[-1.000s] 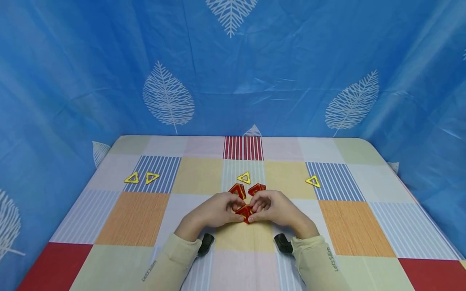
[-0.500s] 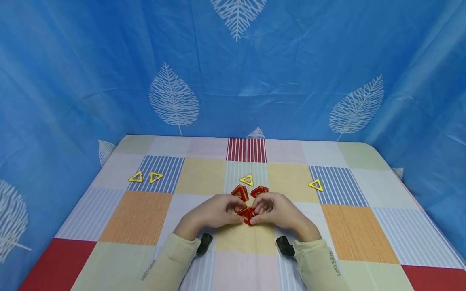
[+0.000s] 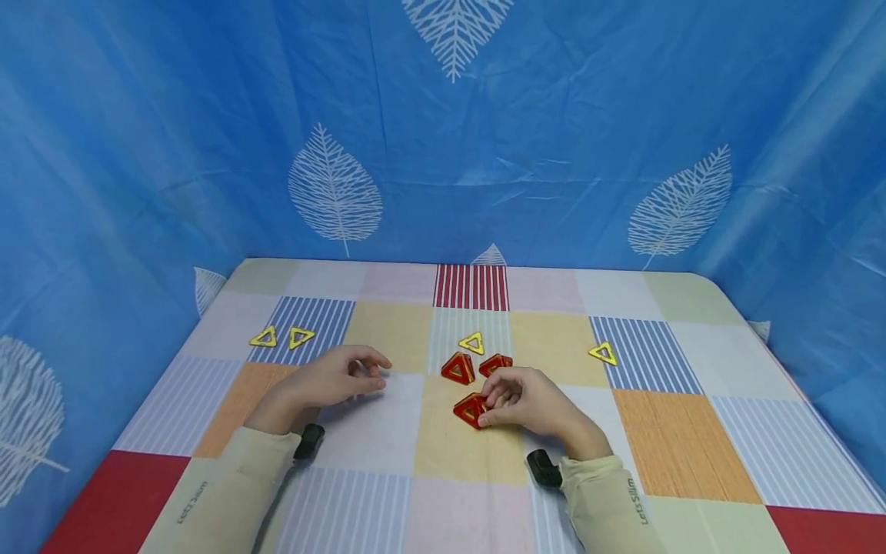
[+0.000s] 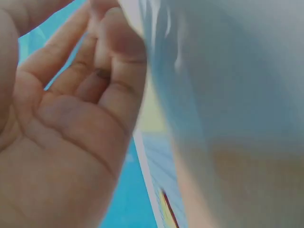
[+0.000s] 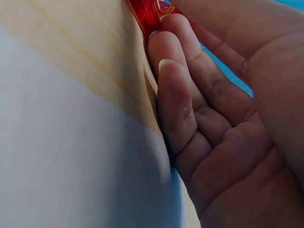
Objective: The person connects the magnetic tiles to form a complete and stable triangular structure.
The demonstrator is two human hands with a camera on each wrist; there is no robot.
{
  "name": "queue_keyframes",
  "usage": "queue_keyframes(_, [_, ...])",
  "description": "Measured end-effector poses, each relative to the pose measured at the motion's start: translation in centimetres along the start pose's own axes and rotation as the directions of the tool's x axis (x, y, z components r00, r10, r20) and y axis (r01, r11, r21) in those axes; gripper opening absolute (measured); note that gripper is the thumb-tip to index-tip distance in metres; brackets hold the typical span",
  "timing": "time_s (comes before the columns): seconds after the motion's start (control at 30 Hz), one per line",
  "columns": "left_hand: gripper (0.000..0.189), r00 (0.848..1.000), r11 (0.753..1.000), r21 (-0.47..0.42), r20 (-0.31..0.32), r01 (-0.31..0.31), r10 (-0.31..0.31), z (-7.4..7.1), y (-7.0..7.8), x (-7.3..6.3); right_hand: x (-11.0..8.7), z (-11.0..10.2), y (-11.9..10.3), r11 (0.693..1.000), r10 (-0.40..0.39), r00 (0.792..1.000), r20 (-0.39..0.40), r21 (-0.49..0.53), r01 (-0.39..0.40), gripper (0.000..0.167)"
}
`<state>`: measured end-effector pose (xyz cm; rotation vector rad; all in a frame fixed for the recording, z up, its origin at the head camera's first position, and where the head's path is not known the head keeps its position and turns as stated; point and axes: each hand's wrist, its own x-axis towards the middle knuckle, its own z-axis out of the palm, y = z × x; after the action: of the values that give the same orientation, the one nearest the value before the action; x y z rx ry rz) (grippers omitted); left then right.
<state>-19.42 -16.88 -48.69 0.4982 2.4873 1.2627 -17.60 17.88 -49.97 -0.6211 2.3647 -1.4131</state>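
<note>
My right hand point(image 3: 531, 404) pinches a red triangular piece point(image 3: 469, 411) at its right side, on the yellow square of the cloth. In the right wrist view that red piece point(image 5: 145, 14) shows glossy and see-through at the top edge, with the fingers close beside it. Just beyond it lie a second red triangular piece point(image 3: 457, 369) and a third red triangular piece point(image 3: 494, 363), the latter partly hidden by the right hand. My left hand point(image 3: 335, 377) hovers low over the cloth to the left, fingers loosely bent; its palm point(image 4: 71, 137) holds nothing in the left wrist view.
Behind the red pieces lies a yellow triangle frame point(image 3: 472, 342). Another yellow triangle frame point(image 3: 604, 353) is at the right. Two more, a left one point(image 3: 264, 337) and its neighbour point(image 3: 301, 337), lie beyond my left hand. A blue curtain point(image 3: 526, 154) stands behind the patchwork-covered table point(image 3: 471, 508).
My left hand has let go of the near red triangular piece and moved left and slightly away from me. The right hand keeps its hold on that piece in nearly the same spot.
</note>
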Motion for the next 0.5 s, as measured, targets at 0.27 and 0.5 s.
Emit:
queue_keyframes(0.27, [0.033, 0.961, 0.989, 0.001, -0.237, 0.146, -0.142, -5.3, -3.0, -1.3, -0.1, -0.2, 0.1, 1.000, 0.000, 1.000, -0.003, -0.004, 0.000, 0.029])
queue_keyframes(0.5, [0.042, 0.860, 0.955, -0.017, -0.430, 0.295, -0.274, -8.6, -5.1, -2.5, 0.1, -0.1, 0.4, 1.000, -0.015, 1.000, 0.002, -0.008, 0.015, 0.029])
